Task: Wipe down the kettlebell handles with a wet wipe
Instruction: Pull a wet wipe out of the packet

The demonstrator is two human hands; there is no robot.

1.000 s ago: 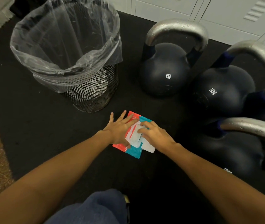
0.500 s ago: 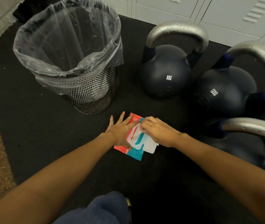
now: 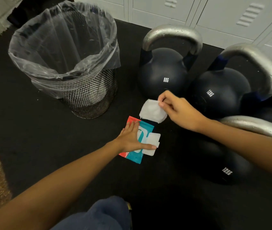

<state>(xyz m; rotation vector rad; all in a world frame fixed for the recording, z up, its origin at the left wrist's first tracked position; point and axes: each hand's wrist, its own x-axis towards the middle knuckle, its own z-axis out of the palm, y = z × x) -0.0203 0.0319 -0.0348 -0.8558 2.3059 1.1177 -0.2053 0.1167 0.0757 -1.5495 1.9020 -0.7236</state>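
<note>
White and damp-looking, the wet wipe (image 3: 151, 112) hangs from my right hand (image 3: 180, 112), pinched at its top corner between thumb and fingertips, in the air just beyond the red and teal wipe pack (image 3: 136, 143), which my left hand (image 3: 130, 140) presses flat to the black floor mat (image 3: 32, 130) with straight fingers, its white flap (image 3: 152, 143) folded open to the right. To the right stand three dark kettlebells with silver handles: the far one (image 3: 163, 72) reads "8KG", the next (image 3: 219, 92) "12KG", and the near one (image 3: 221, 163) "12KG" too, its handle (image 3: 248, 125) under my right forearm. Far left is a wire bin (image 3: 90, 97) with a clear liner.
</note>
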